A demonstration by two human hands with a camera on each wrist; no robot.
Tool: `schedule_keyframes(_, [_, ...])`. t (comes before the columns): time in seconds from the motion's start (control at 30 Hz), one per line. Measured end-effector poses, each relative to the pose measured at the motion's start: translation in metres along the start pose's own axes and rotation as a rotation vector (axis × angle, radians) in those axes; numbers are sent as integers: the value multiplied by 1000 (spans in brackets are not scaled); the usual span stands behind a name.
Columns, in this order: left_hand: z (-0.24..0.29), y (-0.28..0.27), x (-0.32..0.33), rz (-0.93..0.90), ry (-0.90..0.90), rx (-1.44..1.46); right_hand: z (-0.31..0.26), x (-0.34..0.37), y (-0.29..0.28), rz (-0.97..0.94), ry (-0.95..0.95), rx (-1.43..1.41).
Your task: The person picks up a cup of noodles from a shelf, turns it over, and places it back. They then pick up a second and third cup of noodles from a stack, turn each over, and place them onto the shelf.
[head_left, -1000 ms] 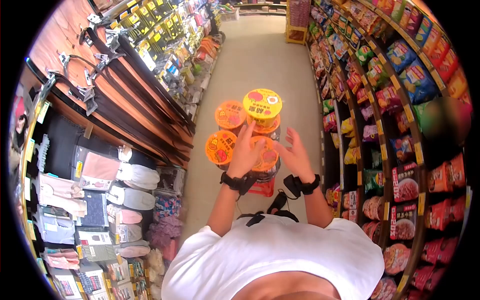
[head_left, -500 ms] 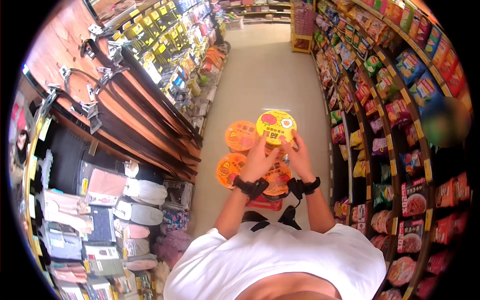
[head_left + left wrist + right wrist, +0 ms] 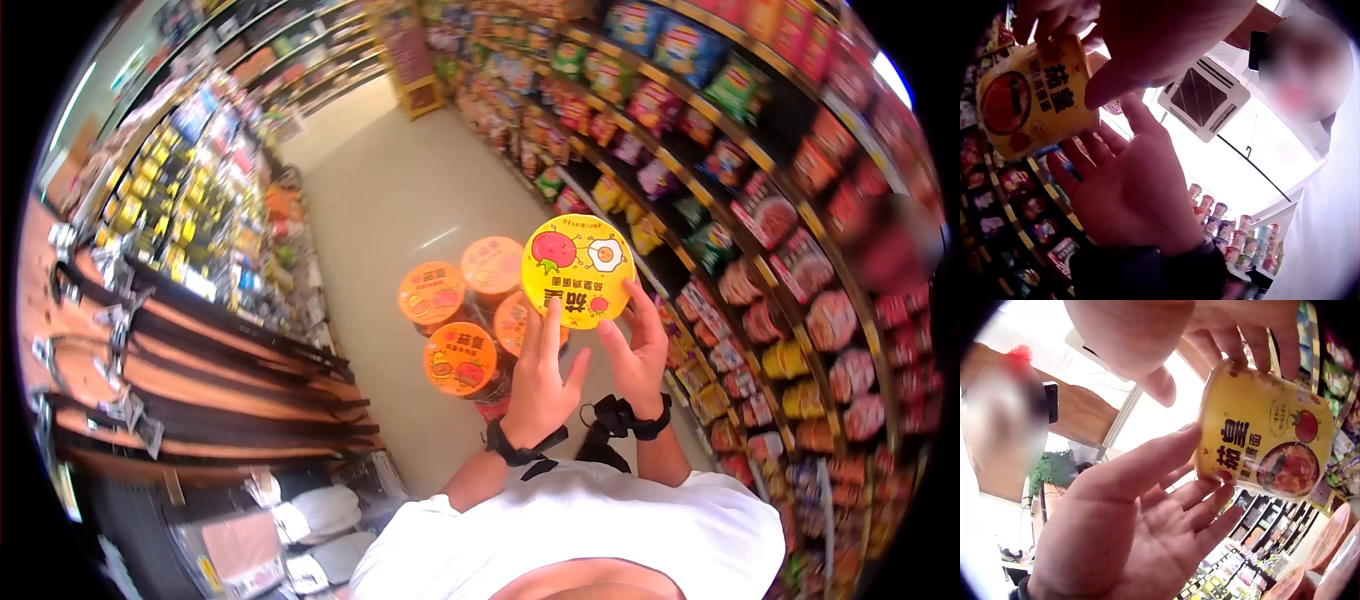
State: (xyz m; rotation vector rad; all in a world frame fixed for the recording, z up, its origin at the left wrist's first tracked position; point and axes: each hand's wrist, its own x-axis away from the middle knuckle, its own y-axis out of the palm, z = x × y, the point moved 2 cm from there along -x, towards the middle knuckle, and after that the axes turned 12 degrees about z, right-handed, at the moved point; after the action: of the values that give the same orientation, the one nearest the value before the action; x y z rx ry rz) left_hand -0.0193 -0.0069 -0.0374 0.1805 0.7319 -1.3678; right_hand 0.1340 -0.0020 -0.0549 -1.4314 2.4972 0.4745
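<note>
A yellow round tub (image 3: 578, 262) with a tomato and fried egg on its lid is held up between both hands. My left hand (image 3: 540, 392) has its fingers at the near left rim, thumb spread aside. My right hand (image 3: 642, 362) has fingers along the right side, thumb by the near rim. In the left wrist view, the left hand (image 3: 1160, 40) is above the right hand (image 3: 1132, 184), beside the tub (image 3: 1038, 103). In the right wrist view, the right hand (image 3: 1141, 328) reaches over the tub (image 3: 1257, 431), the left hand (image 3: 1138, 515) below it.
Several orange-lidded tubs (image 3: 460, 357) stand below and left of the hands, above the aisle floor (image 3: 385, 190). Snack shelves (image 3: 655, 130) line the right side. Hanging belts (image 3: 200, 350) and packaged goods (image 3: 190, 190) are on the left. A yellow-framed stand (image 3: 405, 60) is farther off.
The yellow tub has come up off the orange-lidded tubs and nearer the head camera, both hands moving with it. The view has turned toward the snack shelves.
</note>
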Motion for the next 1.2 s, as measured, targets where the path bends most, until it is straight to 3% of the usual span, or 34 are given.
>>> schedule_keyframes(0.1, [21, 22, 26, -121, 109, 18, -19, 22, -48, 177, -62, -5])
schedule_keyframes(0.13, [36, 30, 34, -221, 25, 60, -28, 29, -66, 222, -75, 22])
schedule_keyframes(0.23, [73, 61, 64, -334, 147, 108, -54, 55, -127, 432, -138, 131])
schedule_keyframes(0.27, [93, 72, 76, -419, 72, 217, -64, 65, -150, 485, -148, 153])
schedule_keyframes(0.37, [143, 112, 117, -529, 270, 295, -102, 109, -226, 657, -148, 225])
schedule_keyframes(0.53, [232, 167, 207, -801, 322, 491, -150, 202, -355, 952, -228, 394])
schedule_keyframes(0.63, [277, 187, 267, -919, 422, 622, -177, 263, -405, 1143, -231, 437])
schedule_keyframes(0.87, [343, 228, 370, -1223, 398, 707, -204, 362, -484, 1419, -185, 442])
schedule_keyframes(1.0, [367, 263, 421, -1373, 427, 779, -204, 401, -528, 1566, -165, 420])
schedule_keyframes(1.2, [433, 337, 475, -1436, 434, 881, -228, 415, -622, 1683, -178, 487])
